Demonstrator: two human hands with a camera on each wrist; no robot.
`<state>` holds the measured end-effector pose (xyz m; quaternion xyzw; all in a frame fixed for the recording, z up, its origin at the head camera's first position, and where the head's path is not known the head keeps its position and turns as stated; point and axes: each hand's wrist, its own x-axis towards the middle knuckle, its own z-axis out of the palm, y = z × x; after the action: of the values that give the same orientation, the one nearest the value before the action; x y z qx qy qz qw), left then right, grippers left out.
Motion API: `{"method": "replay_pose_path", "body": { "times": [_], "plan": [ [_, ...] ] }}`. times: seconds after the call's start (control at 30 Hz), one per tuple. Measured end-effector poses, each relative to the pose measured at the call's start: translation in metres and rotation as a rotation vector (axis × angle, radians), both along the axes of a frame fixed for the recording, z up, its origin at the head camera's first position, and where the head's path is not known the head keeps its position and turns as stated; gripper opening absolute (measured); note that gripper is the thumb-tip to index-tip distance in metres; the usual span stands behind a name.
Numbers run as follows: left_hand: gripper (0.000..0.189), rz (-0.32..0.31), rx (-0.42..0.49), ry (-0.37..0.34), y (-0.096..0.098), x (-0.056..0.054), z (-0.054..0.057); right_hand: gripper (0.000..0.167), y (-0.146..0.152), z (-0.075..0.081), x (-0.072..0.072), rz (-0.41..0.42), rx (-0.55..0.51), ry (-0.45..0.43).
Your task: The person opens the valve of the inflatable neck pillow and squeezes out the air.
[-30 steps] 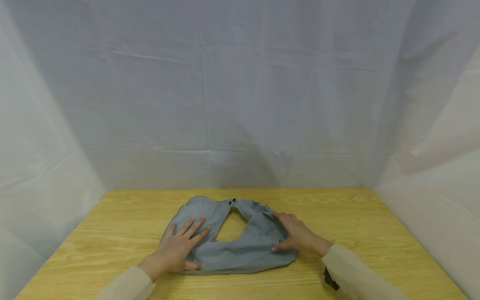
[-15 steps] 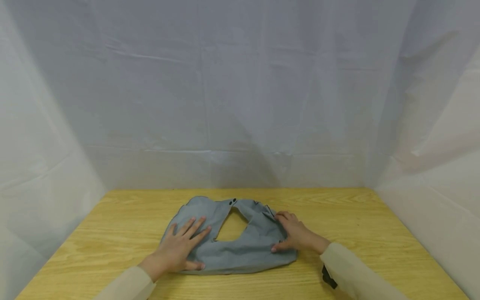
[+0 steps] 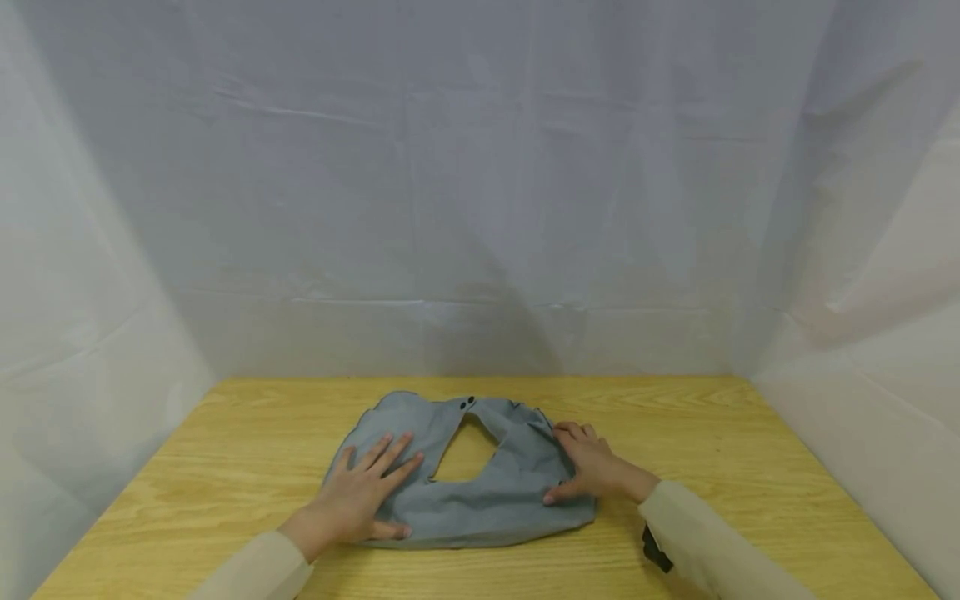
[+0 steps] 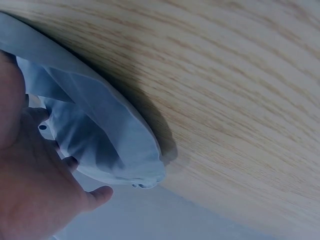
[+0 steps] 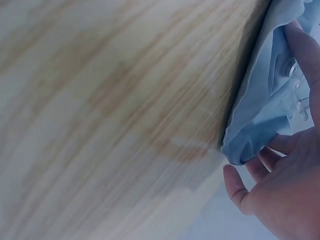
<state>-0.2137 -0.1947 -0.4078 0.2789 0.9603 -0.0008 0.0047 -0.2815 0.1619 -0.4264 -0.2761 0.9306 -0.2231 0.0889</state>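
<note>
A grey-blue cloth bib (image 3: 480,510) lies on the wooden table, its neck opening towards the middle. Two dark round snaps (image 3: 467,403) sit at the top of that opening. My left hand (image 3: 351,498) rests on the bib's left half with fingers spread. On the right edge rests my right hand (image 3: 597,469), thumb low on the cloth and fingertips at the upper side, the fabric creased beside them. Clear round snaps (image 5: 290,67) show near the right thumb in the right wrist view. The left wrist view shows the bib's edge (image 4: 135,125) raised and curving.
The wooden table (image 3: 712,467) stretches out on both sides of the bib. White sheeting (image 3: 480,208) stands behind it and along the left and right. A black object (image 3: 656,552) shows below the right sleeve (image 3: 705,533).
My right hand has shifted slightly to the right, and the bib's right edge has moved a little with it. The left hand stays in place.
</note>
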Motion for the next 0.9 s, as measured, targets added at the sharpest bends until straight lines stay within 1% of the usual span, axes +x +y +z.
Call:
{"method": "replay_pose_path", "body": {
  "times": [0.2,0.33,0.5,0.73,0.9],
  "plan": [
    [0.090,-0.003,0.016,-0.005,-0.001,-0.002,-0.003,0.102,0.001,0.002,0.004,-0.023,-0.003,0.036],
    [0.089,-0.003,0.019,-0.009,-0.001,-0.003,-0.005,0.102,0.003,0.004,0.006,-0.056,-0.038,0.051],
    [0.089,-0.004,0.019,-0.004,-0.002,-0.003,-0.004,0.101,0.007,0.008,0.003,-0.097,-0.055,0.085],
    [0.088,-0.013,0.030,-0.014,0.000,-0.003,-0.003,0.104,0.013,0.013,0.000,-0.150,-0.075,0.075],
    [0.088,-0.017,0.022,-0.009,0.000,-0.005,-0.005,0.104,0.017,0.016,0.000,-0.151,-0.073,0.094]
  ]
}}
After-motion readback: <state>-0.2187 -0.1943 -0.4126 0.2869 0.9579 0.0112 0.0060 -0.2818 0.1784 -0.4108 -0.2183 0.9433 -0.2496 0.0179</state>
